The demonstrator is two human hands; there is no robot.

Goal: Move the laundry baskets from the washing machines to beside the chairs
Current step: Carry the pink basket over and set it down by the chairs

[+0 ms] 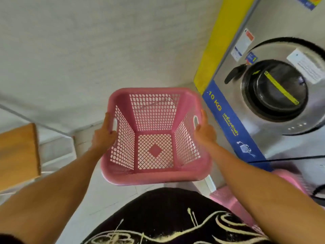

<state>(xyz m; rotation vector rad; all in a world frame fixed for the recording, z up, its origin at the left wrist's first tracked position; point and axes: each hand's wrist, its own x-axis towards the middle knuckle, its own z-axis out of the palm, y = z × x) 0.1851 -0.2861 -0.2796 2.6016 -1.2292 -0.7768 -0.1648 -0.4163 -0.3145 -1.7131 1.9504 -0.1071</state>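
A: How far along?

B: Early, I'd judge. The empty pink plastic lattice laundry basket (pixel 154 136) is off the floor, left hand (pixel 103 136) and right hand (pixel 204 132) each clamped on a side handle, just beside the steel front-loading washing machine (pixel 274 88).

A: What's left?

B: A second pink basket (pixel 288 178) waits by the machine's base. No chairs visible. Open pale tiled floor (pixel 88 50) lies ahead-left; mind the wooden panel's (pixel 17 152) edge.

Second pink basket (pixel 288 180), arm-hidden, blurred
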